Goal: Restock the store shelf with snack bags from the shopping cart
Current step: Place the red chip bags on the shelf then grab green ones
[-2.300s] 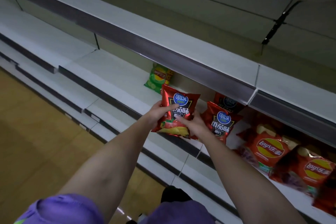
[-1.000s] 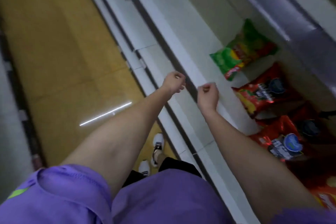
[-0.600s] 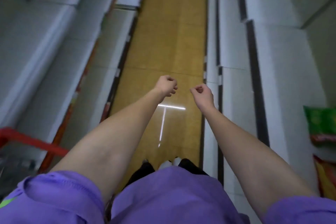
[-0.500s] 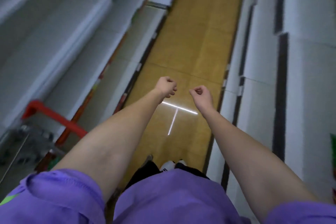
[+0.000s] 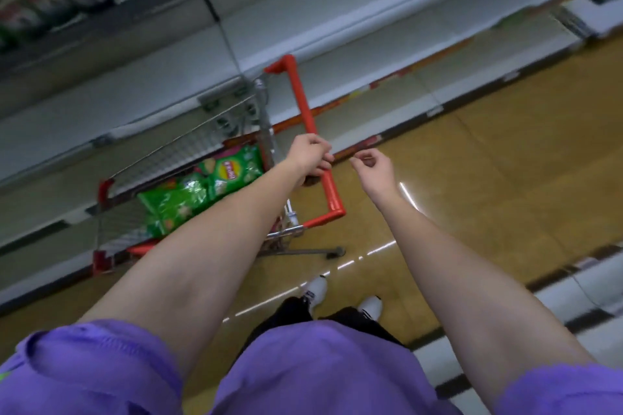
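Green bags (image 5: 202, 194) lying heaped in the cart (image 5: 188, 148), just left of its red handle (image 5: 315, 141). Left hand (image 5: 308, 158) over the handle, fingers curled; cannot tell whether gripping it. Right hand (image 5: 372, 170) just right of the handle, loosely curled, holding nothing. Likely light, puffy, slick, crushable: best pinched by a top seam or cradled at the sides.

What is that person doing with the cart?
A person is restocking snacks in a store. Both hands are empty: the left hand hangs over the cart's red handle, and the right hand hovers beside it. Green snack bags lie in the shopping cart, so one probably gets picked next.
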`<state>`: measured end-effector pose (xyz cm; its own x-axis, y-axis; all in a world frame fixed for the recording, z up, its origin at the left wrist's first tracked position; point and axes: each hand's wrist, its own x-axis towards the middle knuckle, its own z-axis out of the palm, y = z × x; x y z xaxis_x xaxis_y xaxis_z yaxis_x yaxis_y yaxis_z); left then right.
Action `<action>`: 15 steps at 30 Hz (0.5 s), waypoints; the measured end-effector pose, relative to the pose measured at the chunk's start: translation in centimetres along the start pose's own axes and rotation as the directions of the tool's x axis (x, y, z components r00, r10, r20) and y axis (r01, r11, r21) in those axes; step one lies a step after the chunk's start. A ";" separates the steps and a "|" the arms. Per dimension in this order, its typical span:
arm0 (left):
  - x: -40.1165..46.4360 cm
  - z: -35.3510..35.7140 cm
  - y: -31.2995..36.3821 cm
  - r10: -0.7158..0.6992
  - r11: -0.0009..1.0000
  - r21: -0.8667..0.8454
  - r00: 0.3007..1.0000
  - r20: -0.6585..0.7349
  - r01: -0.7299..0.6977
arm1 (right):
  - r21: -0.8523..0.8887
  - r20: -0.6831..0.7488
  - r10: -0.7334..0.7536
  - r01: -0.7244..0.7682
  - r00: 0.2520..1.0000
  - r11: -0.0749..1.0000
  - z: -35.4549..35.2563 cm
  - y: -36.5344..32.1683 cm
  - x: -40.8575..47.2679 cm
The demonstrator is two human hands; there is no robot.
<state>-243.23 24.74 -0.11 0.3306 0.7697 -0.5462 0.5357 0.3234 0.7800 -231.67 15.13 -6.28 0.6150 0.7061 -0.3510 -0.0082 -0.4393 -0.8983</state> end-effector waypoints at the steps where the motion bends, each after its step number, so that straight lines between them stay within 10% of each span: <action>1: -0.5 -1.7 -0.3 -0.003 1.000 -0.012 1.000 -0.025 0.003 | -0.006 0.023 -0.018 0.018 1.000 1.000 1.4 -0.7 -0.4; 15: -1.0 -19.8 -10.0 -0.046 0.997 -0.061 0.997 -0.069 0.042 | -0.211 0.164 -0.159 0.192 0.974 0.958 19.1 -6.7 -6.0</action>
<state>-264.31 31.61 -1.36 0.2510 0.7902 -0.5590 0.5006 0.3883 0.7737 -250.39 24.47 -3.17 0.4710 0.8482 -0.2425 0.2767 -0.4031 -0.8724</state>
